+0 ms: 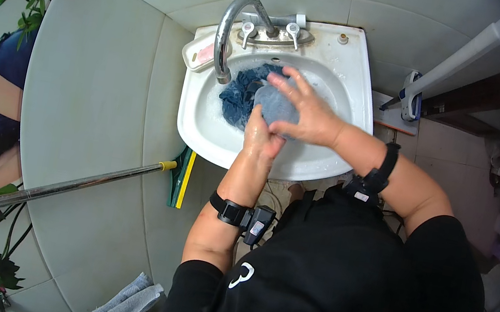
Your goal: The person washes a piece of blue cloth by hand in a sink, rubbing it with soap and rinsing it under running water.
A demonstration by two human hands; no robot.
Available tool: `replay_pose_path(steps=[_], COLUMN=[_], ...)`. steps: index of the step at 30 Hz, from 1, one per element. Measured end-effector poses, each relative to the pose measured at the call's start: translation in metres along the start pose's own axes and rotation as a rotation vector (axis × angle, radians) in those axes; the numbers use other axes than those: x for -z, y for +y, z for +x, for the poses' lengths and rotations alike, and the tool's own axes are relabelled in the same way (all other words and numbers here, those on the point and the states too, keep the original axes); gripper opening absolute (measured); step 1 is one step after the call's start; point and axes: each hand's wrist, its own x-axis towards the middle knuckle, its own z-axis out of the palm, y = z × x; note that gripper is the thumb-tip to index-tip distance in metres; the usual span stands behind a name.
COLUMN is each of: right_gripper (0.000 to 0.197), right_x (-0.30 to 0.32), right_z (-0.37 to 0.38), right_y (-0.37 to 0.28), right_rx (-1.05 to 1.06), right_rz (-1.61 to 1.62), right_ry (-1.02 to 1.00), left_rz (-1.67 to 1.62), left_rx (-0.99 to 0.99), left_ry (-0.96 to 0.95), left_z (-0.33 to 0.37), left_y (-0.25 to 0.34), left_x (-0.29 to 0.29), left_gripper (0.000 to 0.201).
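Observation:
Over the white sink (pixel 350 116), a rounded grey-blue cloth piece (pixel 273 106) is between my hands; its exact kind is unclear. My left hand (pixel 260 133) grips it from the near left, with most fingers hidden behind or under it. Spread across its right side are the fingers of my right hand (pixel 308 109), apart and slightly blurred, with the thumb low near the left hand. A dark blue wet cloth (pixel 233 102) lies bunched in the basin, with suds and water around it.
A curved chrome faucet (pixel 222 39) arches over the basin's left side. Beside it sits a soap dish (pixel 195 56) with a pink bar. A yellow-green squeegee (pixel 181 177) leans at the left, a mop (pixel 413 97) stands right. Grey towels (pixel 126 304) hang at lower left.

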Motion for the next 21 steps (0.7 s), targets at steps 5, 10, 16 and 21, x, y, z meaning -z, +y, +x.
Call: replay_pose_path(steps=[5, 10, 16, 21], right_gripper=[0.031, 0.035, 0.028, 0.036], right_x=[-0.021, -0.036, 0.010, 0.042], right_z=[0.025, 0.016, 0.011, 0.023], right_y=[0.001, 0.014, 0.011, -0.010], right_rx=[-0.305, -0.479, -0.524, -0.620], right_rz=[0.452, 0.695, 0.520, 0.949], right_ry=[0.078, 0.103, -0.079, -0.197], left_rz=[0.431, 0.937, 0.846, 1.903], left_rx=[-0.497, -0.761, -0.472, -1.071], left_ry=[0.244, 0.183, -0.097, 0.071], left_z=[-0.014, -0.011, -0.019, -0.004], left_y=[0.004, -0.003, 0.004, 0.009], left_x=[-0.041, -0.015, 0.010, 0.033], left_gripper=[0.034, 0.040, 0.059, 0.059])
